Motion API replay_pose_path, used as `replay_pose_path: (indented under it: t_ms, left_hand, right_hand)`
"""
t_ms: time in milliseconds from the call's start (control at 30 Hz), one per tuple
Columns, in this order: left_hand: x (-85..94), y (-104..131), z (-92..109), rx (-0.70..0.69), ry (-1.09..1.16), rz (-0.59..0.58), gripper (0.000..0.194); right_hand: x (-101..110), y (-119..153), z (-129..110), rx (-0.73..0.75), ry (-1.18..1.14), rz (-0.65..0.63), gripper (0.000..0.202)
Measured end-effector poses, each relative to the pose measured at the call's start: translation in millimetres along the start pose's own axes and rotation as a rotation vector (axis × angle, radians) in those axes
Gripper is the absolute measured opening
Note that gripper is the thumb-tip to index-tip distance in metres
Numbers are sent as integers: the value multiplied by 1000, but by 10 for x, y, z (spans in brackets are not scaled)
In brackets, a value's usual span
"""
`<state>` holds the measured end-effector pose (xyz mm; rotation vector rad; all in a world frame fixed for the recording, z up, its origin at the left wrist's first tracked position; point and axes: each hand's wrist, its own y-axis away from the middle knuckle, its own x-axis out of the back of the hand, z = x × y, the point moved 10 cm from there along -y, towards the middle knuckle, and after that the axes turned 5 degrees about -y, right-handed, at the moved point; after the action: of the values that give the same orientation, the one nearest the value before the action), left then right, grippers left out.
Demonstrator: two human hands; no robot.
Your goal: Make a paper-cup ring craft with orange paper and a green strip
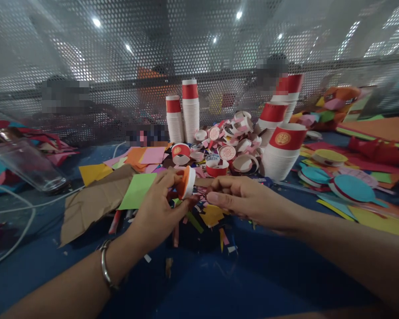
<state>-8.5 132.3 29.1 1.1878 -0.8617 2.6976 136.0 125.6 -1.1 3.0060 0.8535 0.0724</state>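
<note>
Where left grip (158,207) pinches, orange-white cup piece (188,182) sits between fingertips (185,205)

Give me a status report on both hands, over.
Left hand: holding orange-and-white piece. Right hand: close by, grip unclear. Paper scraps scattered on table.

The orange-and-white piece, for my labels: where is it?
Just left of centre in the head view, the orange-and-white piece is in the left hand, left of the right hand.
</note>
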Motion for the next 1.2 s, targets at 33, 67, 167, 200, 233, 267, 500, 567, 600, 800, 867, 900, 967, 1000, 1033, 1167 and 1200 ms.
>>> replay_pose_path:
  t_ms: [33, 67, 167, 200, 233, 267, 500, 567, 600, 800, 867, 900, 967, 1000, 1033, 1167, 1200]
  left_hand:
    - [-15, 1, 7, -1, -9, -10, 13]
    - [-32, 1, 10, 5, -12, -19, 14]
    - [-74, 4, 10, 33, -22, -42, 21]
    - [-81, 5, 11, 39, -32, -45, 23]
    - [-83, 5, 11, 44, -43, -45, 25]
    - [-85, 7, 12, 46, -52, -46, 27]
    - [-81, 25, 39, 43, -42, -51, 29]
    - [-74, 27, 61, 30, -32, -46, 28]
    - [-71, 28, 72, 24, -35, -45, 28]
    - [-61, 37, 148, -24, -29, -40, 23]
    - [-66, 42, 166, -40, -39, -42, 20]
    - [-68, 44, 173, -49, -46, -42, 19]
    - [-67, 50, 179, -63, -53, -37, 19]
    - [-64, 52, 178, -67, -53, -33, 19]
    - [-62, 54, 173, -66, -51, -31, 19]
    - [-48, 53, 115, -26, -44, -31, 11]
    - [-37, 51, 109, -24, -62, -26, 9]
  right_hand:
    - [-14, 4, 10, -11, -28, -7, 39]
    - [-24, 7, 19, -18, -48, -11, 42]
    - [-19, 16, 47, -27, -63, -6, 45]
    - [-11, 18, 56, -27, -58, -1, 46]
    - [-4, 20, 61, -24, -53, 2, 47]
    - [2, 21, 61, -18, -51, 4, 48]
    - [-5, 21, 49, 6, -62, -10, 44]
    - [-11, 20, 28, 23, -57, -17, 42]
    - [-10, 19, 14, 34, -52, -17, 42]
    - [-6, 19, -6, 71, -36, -18, 47]
    - [-11, 20, 5, 75, -40, -26, 48]
    - [-11, 20, 9, 77, -42, -27, 48]
    - [-4, 17, 16, 83, -46, -25, 48]
    - [2, 14, 18, 86, -48, -20, 48]
    - [7, 10, 23, 86, -51, -17, 47]
    - [21, 1, 55, 66, -81, -12, 45]
    - [26, 3, 62, 60, -90, -9, 44]
